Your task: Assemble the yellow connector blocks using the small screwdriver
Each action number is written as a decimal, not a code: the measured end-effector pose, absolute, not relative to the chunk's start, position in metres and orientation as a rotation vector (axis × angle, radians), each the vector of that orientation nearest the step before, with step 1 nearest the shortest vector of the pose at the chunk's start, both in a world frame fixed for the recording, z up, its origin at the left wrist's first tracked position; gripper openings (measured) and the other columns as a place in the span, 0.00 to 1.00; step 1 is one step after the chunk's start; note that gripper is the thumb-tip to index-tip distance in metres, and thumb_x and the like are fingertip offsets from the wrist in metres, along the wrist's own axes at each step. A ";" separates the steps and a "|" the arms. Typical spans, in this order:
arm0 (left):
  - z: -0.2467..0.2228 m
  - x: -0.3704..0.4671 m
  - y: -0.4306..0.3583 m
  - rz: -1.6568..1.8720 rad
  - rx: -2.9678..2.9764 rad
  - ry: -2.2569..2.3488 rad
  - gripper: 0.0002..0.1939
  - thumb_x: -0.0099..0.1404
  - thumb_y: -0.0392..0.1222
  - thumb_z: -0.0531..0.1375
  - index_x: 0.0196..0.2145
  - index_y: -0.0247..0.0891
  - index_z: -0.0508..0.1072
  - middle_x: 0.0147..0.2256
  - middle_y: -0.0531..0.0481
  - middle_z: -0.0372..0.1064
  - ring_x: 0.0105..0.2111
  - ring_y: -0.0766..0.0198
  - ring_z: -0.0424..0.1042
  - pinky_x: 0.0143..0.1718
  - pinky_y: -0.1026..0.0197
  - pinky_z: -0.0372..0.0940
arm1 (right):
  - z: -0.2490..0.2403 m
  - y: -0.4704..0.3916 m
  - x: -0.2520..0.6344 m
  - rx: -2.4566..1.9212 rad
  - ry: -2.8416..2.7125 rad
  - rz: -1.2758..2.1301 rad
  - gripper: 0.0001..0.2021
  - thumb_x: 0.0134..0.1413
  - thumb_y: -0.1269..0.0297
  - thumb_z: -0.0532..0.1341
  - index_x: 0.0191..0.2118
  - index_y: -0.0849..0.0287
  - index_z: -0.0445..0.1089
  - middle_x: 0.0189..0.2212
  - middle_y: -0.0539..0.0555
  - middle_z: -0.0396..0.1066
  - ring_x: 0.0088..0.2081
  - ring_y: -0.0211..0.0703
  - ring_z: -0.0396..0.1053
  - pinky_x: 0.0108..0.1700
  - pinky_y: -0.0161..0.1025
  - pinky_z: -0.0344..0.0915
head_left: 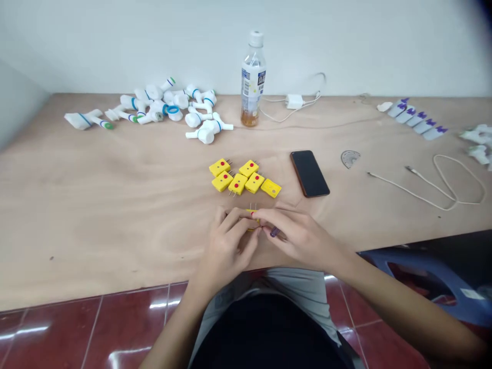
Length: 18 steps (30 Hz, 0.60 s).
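Near the table's front edge, my left hand (229,238) is closed around a small yellow two-pin plug (252,212). Its two thin metal pins point away from me, and a red spot shows beside my fingers. My right hand (294,231) meets the left at the plug, fingers bent. A short dark purple piece (274,232), perhaps a tool handle, sticks out of its grip; the rest is hidden. Just beyond my hands lie several similar yellow plugs (238,183), most with a red dot. One yellow plug (271,188) on the right shows no red dot.
A phone (309,173) lies right of the plugs, near a grey semicircular piece (350,159) and a white cable (442,202). Behind stand a drink bottle (252,82), a white charger (294,101), several white-and-blue plastic fittings (154,105) and purple-topped grey pieces (417,120).
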<state>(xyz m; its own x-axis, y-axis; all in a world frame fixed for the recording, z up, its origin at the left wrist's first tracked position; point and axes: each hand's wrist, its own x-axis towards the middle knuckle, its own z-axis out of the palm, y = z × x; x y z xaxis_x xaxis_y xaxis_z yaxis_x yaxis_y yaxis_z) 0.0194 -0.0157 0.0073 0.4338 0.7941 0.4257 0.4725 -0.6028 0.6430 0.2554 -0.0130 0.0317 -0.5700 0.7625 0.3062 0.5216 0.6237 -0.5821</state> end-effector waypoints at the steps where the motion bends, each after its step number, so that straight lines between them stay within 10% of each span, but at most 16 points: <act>1: 0.009 0.020 -0.015 0.992 2.253 1.081 0.07 0.82 0.33 0.60 0.50 0.43 0.78 0.48 0.46 0.82 0.48 0.52 0.79 0.53 0.46 0.69 | 0.032 -0.013 0.256 -0.986 -2.334 0.565 0.18 0.80 0.72 0.61 0.68 0.56 0.72 0.57 0.61 0.82 0.60 0.54 0.80 0.65 0.54 0.80; 18: 0.017 0.023 -0.013 0.942 2.128 1.099 0.07 0.84 0.35 0.60 0.48 0.45 0.76 0.48 0.49 0.81 0.51 0.54 0.80 0.56 0.46 0.66 | 0.019 -0.009 0.268 -0.839 -2.167 0.619 0.09 0.78 0.74 0.64 0.55 0.55 0.77 0.47 0.56 0.81 0.50 0.48 0.78 0.57 0.53 0.78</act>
